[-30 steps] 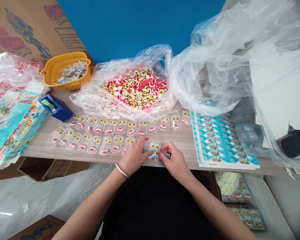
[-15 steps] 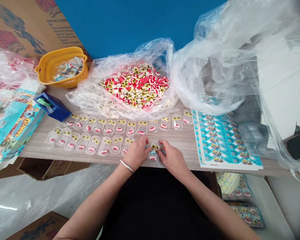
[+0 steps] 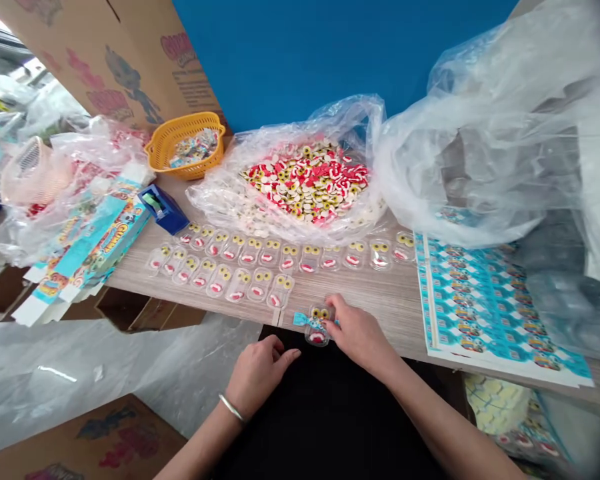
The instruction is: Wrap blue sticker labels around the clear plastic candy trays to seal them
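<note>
At the table's front edge my right hand (image 3: 357, 331) grips a small clear plastic blister tray (image 3: 317, 337) by its right side. The tray holds two yellow eye candies and a red-and-white mouth candy, with a blue wrapped piece (image 3: 301, 319) lying across its middle and sticking out to the left. My left hand (image 3: 260, 370) hangs lower left, off the table, fingers loosely curled and thumb apart, with nothing visible in it. Left of the held tray, two rows of similar filled trays (image 3: 259, 285) lie on the table.
Behind the rows lies a plastic bag (image 3: 310, 180) of loose candies. A yellow basket (image 3: 185, 170), a blue tape dispenser (image 3: 164, 212) and flat printed boxes (image 3: 93, 243) are at left. Printed card sheets (image 3: 480, 300) and a large clear plastic bag (image 3: 415, 180) are at right.
My left hand has let go of the tray and drawn down and left, off the table edge. My right hand still holds the tray. The view has turned left.
</note>
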### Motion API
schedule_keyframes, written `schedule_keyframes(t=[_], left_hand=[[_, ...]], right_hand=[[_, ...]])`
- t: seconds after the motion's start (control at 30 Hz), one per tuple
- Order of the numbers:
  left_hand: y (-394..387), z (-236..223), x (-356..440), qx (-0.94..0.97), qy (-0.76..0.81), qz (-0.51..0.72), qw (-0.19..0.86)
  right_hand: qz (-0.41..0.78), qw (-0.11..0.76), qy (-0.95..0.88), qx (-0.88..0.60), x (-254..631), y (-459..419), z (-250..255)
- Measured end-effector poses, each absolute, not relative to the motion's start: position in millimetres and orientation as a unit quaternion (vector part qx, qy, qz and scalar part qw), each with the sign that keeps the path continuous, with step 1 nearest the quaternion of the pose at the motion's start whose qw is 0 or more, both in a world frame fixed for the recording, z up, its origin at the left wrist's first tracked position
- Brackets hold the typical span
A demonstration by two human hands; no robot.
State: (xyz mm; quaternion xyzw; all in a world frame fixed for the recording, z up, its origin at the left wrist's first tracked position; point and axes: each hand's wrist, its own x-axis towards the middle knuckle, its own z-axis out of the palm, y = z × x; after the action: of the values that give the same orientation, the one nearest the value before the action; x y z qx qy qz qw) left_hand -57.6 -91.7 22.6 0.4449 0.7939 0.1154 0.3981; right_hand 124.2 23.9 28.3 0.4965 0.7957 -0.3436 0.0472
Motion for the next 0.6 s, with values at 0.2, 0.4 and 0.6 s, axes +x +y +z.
schedule_keyframes(t=[0.2,0.4,0.6], left_hand=[[-92.8,-0.9,-47.5,0.075,0.653,0.441,0.611],[-89.8,5.7,-41.2,0.057,0.618,0.489,0.613],[-72.2,27.9,-36.7,0.125,0.593,0.538,0.586]], right_hand=[[-0.335,0.044,0.819,0.464,92.0,-0.1,23.8],[-0.407,-0.018,0.783,0.47,100.1,-1.3,22.3],[-0.629,-0.157,0.592,0.478,136.8,1.8,27.9]])
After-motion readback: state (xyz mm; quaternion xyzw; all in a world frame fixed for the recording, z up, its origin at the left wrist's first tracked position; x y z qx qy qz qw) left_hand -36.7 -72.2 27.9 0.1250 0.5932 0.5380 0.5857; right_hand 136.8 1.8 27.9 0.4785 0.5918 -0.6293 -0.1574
